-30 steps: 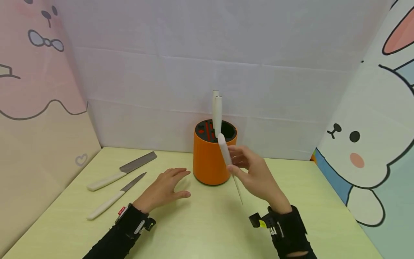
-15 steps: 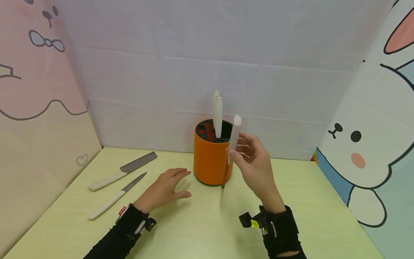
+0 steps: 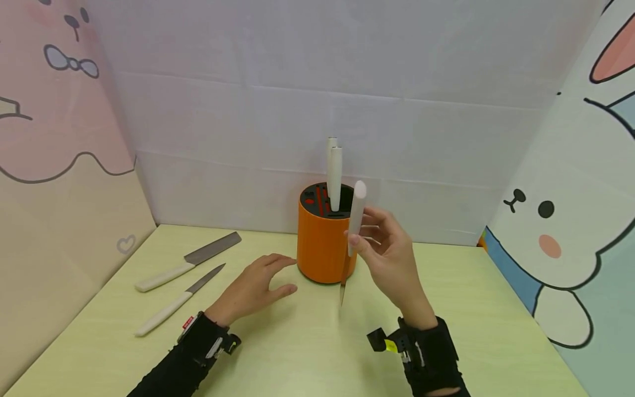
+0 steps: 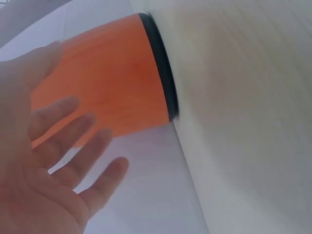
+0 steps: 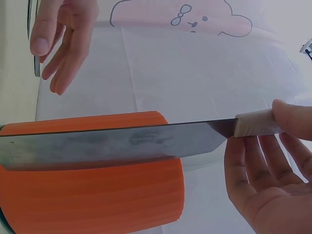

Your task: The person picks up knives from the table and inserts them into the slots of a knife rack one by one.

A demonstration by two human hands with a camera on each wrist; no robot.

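Observation:
My right hand (image 3: 393,263) pinches the white handle of a kitchen knife (image 3: 355,216) between thumb and fingers. Its blade points down, in front of the right side of an orange knife block (image 3: 319,251). The right wrist view shows the broad steel blade (image 5: 117,148) spanning the block, apart from the slots. Two white-handled knives (image 3: 335,179) stand upright in the block's black slotted top. Just left of the block, my left hand (image 3: 250,289) hovers with spread fingers and holds nothing. In the left wrist view its palm (image 4: 44,190) faces the block's orange wall.
At left on the pale table (image 3: 297,353) lie a broad-bladed cleaver (image 3: 186,263) and a narrower pointed knife (image 3: 178,302), handles toward the near left. A white sheet (image 3: 238,127) stands behind, with cartoon-printed panels (image 3: 560,220) at both sides.
My right hand has lifted and turned the knife more upright, shifting it left in front of the block; over the last half second it dips slightly. The left hand has edged a little toward the block.

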